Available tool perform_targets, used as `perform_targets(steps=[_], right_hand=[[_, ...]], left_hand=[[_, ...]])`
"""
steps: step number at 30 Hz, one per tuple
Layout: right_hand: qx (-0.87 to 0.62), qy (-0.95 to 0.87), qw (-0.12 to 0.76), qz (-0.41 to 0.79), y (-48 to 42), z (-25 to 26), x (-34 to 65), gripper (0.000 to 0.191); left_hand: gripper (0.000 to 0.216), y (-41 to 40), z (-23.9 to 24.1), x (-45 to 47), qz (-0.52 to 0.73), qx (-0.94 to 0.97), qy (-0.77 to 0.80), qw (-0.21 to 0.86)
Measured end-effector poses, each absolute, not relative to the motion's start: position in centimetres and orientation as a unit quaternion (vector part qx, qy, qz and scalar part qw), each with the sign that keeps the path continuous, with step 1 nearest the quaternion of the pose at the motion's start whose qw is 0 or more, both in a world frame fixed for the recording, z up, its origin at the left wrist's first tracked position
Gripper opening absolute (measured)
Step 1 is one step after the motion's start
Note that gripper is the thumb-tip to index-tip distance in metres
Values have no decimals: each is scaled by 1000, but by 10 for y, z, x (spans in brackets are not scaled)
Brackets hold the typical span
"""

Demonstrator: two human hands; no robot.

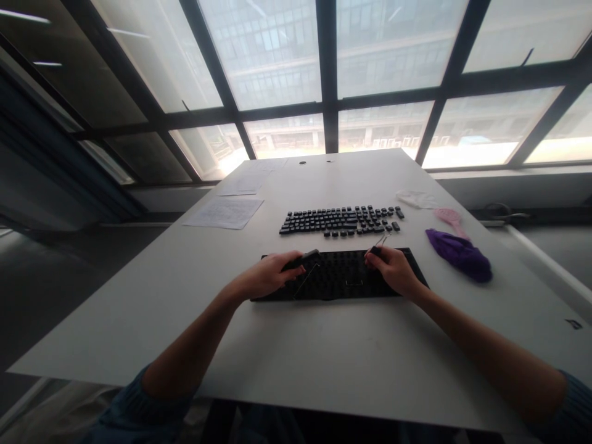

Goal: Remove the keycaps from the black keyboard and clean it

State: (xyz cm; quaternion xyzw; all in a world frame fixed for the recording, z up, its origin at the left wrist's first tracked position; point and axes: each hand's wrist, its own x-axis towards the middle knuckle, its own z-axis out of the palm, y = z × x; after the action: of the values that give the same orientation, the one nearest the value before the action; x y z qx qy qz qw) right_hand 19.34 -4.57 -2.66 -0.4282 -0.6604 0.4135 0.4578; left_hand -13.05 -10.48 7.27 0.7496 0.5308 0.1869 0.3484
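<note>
The black keyboard base (335, 271) lies in front of me, largely stripped of its keycaps. My left hand (271, 271) is closed over its left part, pinching a long black keycap that looks like the space bar (301, 259). A thin wire (306, 281) slants across the base below that keycap. Over the right part, my right hand (391, 268) grips the dark handle of a wire keycap puller (382, 239), its wire loops pointing away from me. Behind the base, loose black keycaps (319, 220) stand on the table in keyboard-like rows.
Printed paper sheets (224, 211) lie at the left of the white table (296, 351). On the right are a purple cloth (457, 256), a pink brush-like object (448, 216) and a crumpled clear plastic bag (416, 198). Large windows rise beyond the far edge.
</note>
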Motion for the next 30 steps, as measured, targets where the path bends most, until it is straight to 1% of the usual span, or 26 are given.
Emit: perform_targets(steps=[2, 4, 6, 8, 11, 15, 19, 30], right_hand=[[-428, -663, 457, 411, -45, -27, 194, 34], [-428, -666, 456, 406, -45, -28, 194, 33], [-429, -668, 457, 401, -45, -27, 194, 33], [-429, -667, 457, 402, -45, -27, 193, 33], [-428, -665, 455, 408, -45, -25, 193, 33], [-427, -662, 455, 415, -46, -24, 193, 32], [-431, -664, 449, 415, -46, -24, 193, 32], [-439, -669, 444, 404, -46, -25, 195, 31]], left_hand=[[33, -94, 79, -133, 172, 776, 549, 257], [36, -76, 78, -134, 155, 786, 566, 193], [38, -56, 71, -132, 130, 788, 574, 177], [37, -35, 60, -130, 93, 794, 570, 189], [31, -7, 44, -130, 73, 805, 559, 186], [24, 18, 28, -135, 97, 815, 560, 115], [22, 28, 18, -135, 109, 777, 618, 47], [22, 38, 11, -130, 114, 727, 673, 73]])
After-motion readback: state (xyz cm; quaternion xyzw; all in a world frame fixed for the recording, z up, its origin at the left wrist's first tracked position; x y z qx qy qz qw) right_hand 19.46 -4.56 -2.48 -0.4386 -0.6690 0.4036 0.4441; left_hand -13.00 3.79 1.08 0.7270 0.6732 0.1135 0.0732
